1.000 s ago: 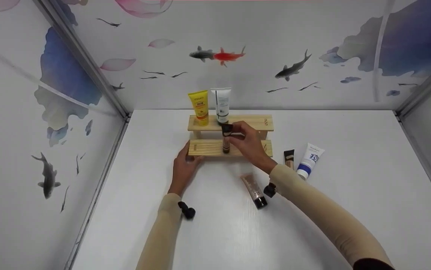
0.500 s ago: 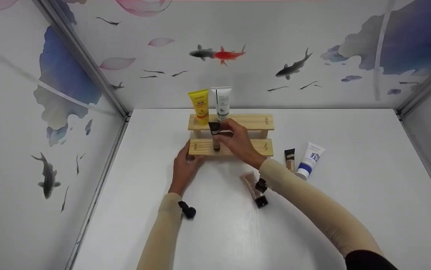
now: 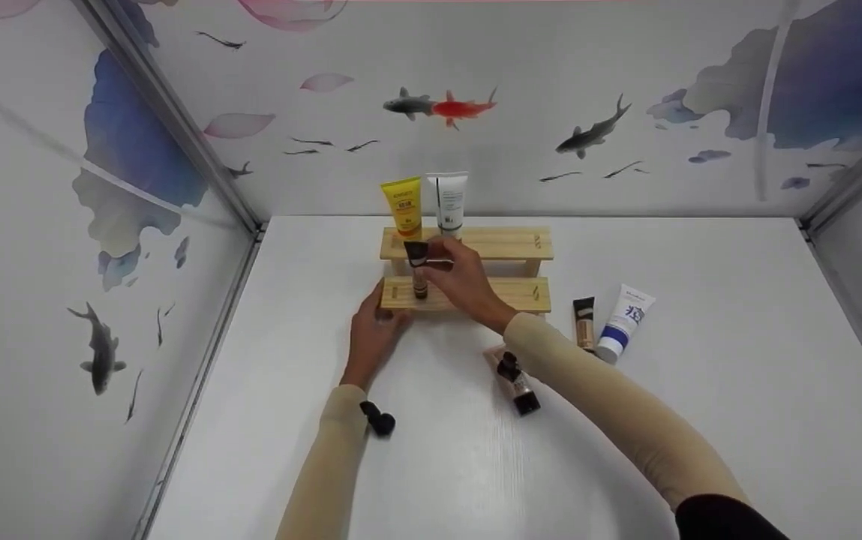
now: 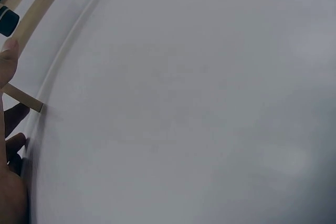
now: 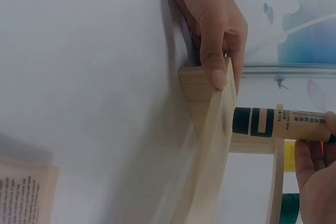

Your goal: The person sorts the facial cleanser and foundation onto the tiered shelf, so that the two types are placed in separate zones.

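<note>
My right hand pinches a small beige cosmetic tube with black ends. The tube stands cap-down at the left part of the lower step of a two-tier wooden display rack; in the right wrist view its cap meets the board or nearly so. At the rack's left end my left hand grips the lower step, thumb on the front edge, as the right wrist view shows. Upright on the upper step are a yellow tube and a white tube. The left wrist view catches only the left hand's edge.
A pinkish tube with a black cap lies in front of the rack, partly under the right wrist's camera. To the right lie a small black-and-beige tube and a white-and-blue tube. Printed walls enclose the white table.
The right hand has carried the small beige tube leftward along the lower step, from near its middle to its left part. The left hand keeps its grip on the rack.
</note>
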`<state>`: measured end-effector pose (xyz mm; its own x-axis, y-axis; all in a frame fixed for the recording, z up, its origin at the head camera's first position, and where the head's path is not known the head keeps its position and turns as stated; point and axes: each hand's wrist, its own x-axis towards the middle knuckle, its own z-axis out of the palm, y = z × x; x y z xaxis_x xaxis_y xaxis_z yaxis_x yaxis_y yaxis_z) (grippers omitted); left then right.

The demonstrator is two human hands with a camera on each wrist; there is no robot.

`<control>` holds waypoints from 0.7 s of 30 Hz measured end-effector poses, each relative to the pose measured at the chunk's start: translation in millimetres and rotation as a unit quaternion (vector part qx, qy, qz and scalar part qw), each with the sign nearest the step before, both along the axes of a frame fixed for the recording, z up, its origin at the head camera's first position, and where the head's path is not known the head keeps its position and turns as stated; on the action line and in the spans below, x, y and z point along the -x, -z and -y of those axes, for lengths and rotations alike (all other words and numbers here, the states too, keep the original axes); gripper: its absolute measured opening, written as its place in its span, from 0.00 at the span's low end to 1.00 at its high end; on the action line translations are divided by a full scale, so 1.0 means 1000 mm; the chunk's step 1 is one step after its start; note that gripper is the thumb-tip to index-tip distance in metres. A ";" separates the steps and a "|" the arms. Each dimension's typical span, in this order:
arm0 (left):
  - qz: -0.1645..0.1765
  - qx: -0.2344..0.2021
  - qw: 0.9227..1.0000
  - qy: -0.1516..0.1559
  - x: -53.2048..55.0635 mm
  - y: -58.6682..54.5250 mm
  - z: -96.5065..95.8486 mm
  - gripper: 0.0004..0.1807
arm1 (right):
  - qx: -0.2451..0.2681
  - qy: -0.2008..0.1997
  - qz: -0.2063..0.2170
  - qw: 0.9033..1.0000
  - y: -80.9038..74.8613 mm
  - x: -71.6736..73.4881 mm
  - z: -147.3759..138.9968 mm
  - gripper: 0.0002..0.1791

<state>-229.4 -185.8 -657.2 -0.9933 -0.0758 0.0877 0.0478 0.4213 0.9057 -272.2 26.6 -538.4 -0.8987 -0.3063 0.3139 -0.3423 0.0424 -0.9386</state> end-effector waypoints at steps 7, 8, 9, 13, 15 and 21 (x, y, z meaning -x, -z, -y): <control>0.002 0.009 1.000 -0.001 0.000 -0.002 0.000 0.57 | 0.005 0.006 0.001 1.000 0.002 0.002 0.006 0.17; 0.002 0.009 1.000 0.000 0.000 -0.002 0.000 0.57 | 0.006 0.005 0.003 1.000 0.003 0.002 0.007 0.17; 0.003 0.009 1.000 0.000 0.000 -0.002 0.000 0.56 | 0.008 0.005 0.005 1.000 0.004 0.002 0.008 0.18; 0.011 0.008 1.000 0.003 0.001 -0.001 -0.001 0.54 | 0.013 0.001 0.013 1.000 0.006 0.002 0.012 0.18; 0.013 0.009 1.000 0.003 0.001 0.000 -0.001 0.54 | 0.016 0.000 0.015 1.000 0.007 0.002 0.014 0.18; 0.006 0.013 1.000 -0.001 0.000 -0.001 0.001 0.55 | 0.008 -0.003 0.018 1.000 0.008 0.003 0.019 0.17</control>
<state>-229.3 -186.8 -656.4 -0.9942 -0.0754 0.0770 0.0356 0.4444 0.8951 -275.4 7.6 -546.3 -0.9075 -0.3068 0.2870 -0.3091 0.0250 -0.9507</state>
